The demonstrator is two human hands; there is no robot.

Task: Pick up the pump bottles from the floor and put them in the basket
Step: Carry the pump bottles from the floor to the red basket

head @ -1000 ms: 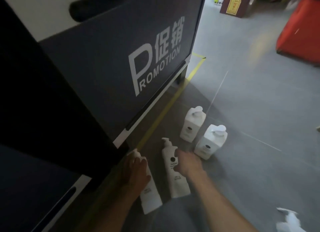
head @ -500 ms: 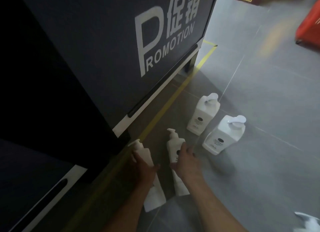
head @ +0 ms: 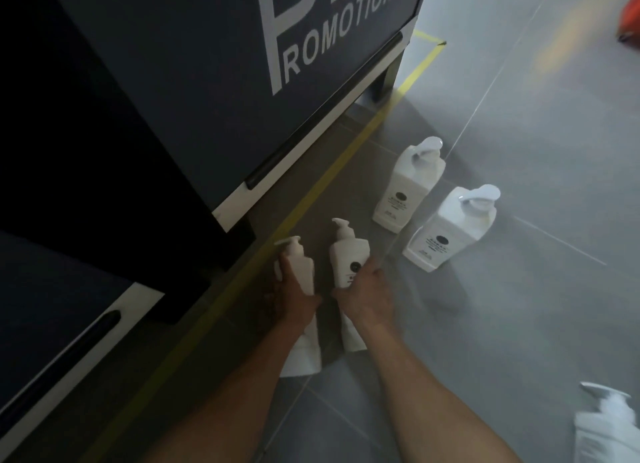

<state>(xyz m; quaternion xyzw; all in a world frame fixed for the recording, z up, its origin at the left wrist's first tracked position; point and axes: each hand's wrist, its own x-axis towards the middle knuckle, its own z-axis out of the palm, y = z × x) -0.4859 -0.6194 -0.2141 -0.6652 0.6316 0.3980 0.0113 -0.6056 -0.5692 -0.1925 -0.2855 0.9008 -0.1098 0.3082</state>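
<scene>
Two slim white pump bottles stand on the grey floor near the dark stand. My left hand (head: 294, 298) grips the left slim bottle (head: 300, 265) around its middle. My right hand (head: 367, 296) grips the right slim bottle (head: 346, 251), which bears a black round label. Two squat white pump bottles stand farther right: one (head: 408, 189) behind, the other (head: 450, 230) closer. A further white pump bottle (head: 606, 424) shows at the bottom right corner, blurred. No basket is in view.
A large dark display stand (head: 207, 99) marked PROMOTION fills the left, raised on short legs. Yellow floor tape (head: 346, 158) runs along its base. A red object (head: 630, 19) sits at the far right edge. Open grey tiles (head: 519, 307) lie to the right.
The view has tilted down and closer. Both hands have closed more firmly round the two slim bottles, which stay on the floor.
</scene>
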